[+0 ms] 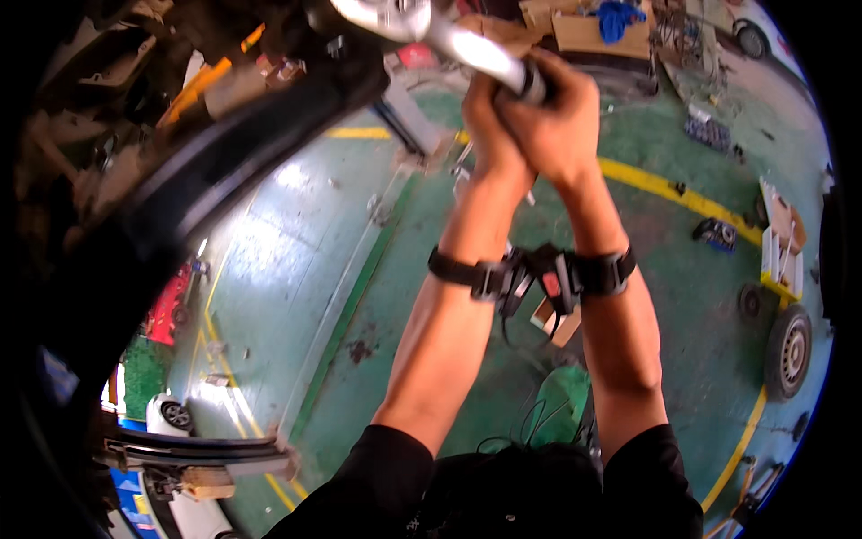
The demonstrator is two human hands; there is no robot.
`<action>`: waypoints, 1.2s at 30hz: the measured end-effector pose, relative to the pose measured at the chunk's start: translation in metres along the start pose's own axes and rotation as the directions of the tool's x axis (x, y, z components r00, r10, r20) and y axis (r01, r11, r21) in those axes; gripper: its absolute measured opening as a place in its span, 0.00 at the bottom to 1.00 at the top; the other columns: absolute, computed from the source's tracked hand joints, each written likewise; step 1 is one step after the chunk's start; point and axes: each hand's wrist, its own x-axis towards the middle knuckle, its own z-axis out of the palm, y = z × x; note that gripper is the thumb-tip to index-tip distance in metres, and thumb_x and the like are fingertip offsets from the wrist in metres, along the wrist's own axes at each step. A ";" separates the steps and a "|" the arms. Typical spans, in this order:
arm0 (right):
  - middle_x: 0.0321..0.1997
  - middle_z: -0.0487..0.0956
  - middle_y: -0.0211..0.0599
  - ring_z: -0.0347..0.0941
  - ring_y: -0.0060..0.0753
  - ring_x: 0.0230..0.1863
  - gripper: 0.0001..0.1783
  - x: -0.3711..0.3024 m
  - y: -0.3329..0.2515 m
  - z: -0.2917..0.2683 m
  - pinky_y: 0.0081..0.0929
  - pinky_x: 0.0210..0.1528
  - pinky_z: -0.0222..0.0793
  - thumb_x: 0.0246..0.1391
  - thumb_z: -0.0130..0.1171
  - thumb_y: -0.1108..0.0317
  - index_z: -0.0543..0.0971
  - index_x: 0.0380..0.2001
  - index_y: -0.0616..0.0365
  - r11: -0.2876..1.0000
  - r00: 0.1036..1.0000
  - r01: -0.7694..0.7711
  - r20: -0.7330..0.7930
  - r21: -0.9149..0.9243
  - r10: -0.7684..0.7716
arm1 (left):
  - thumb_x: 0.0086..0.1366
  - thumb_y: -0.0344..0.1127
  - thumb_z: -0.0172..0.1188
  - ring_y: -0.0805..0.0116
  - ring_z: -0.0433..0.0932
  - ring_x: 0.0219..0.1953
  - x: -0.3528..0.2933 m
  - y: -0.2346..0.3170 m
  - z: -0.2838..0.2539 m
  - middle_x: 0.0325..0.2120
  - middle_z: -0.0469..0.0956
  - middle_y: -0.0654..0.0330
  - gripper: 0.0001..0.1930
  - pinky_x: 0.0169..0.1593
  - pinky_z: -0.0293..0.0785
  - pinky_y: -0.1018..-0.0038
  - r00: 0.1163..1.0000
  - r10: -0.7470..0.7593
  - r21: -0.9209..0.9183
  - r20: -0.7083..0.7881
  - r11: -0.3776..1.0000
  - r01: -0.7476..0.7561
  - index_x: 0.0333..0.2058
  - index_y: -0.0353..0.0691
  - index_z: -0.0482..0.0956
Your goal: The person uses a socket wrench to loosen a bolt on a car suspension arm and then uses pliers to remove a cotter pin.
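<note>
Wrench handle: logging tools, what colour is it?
Shiny silver metal wrench handle, gripped by both hands; head view.

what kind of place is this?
Most likely a car repair workshop. Both hands grip a long metal tool handle under a vehicle's underside; a loose wheel stands on the green painted floor with yellow lines.

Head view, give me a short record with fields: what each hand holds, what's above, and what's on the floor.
left hand: wrapped on the tool handle, beside the right hand
right hand: gripping the same handle
tool: silver metal bar, head end at the top edge
wrist straps: black, one on each forearm
overhead: dark car underside
floor: green with yellow lines
wheel: lying at the right
</note>
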 end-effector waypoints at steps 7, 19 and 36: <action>0.24 0.79 0.48 0.78 0.53 0.30 0.15 0.016 -0.008 -0.008 0.35 0.34 0.73 0.37 0.63 0.63 0.79 0.30 0.60 0.999 0.980 -0.036 0.199 0.017 0.032 | 0.69 0.50 0.43 0.69 0.73 0.48 -0.016 0.017 -0.002 0.44 0.74 0.62 0.21 0.53 0.68 0.70 0.999 -0.033 0.178 0.012 0.984 0.031 0.46 0.40 0.73; 0.22 0.72 0.25 0.62 0.13 0.28 0.09 0.034 -0.007 -0.011 0.18 0.30 0.64 0.47 0.63 0.71 0.77 0.31 0.65 0.994 0.974 0.105 0.204 -0.004 -0.102 | 0.66 0.56 0.45 0.61 0.75 0.49 -0.202 0.067 -0.104 0.49 0.77 0.54 0.29 0.49 0.68 0.65 0.945 -0.141 0.485 -0.296 0.830 0.276 0.50 0.35 0.75; 0.24 0.78 0.51 0.77 0.55 0.29 0.15 0.060 0.004 -0.006 0.38 0.32 0.73 0.41 0.64 0.60 0.81 0.31 0.59 0.958 0.944 0.242 0.267 -0.153 -0.196 | 0.65 0.50 0.51 0.63 0.73 0.49 -0.206 0.085 -0.075 0.48 0.75 0.55 0.24 0.48 0.67 0.67 0.980 -0.092 0.702 -0.179 0.686 0.193 0.49 0.36 0.74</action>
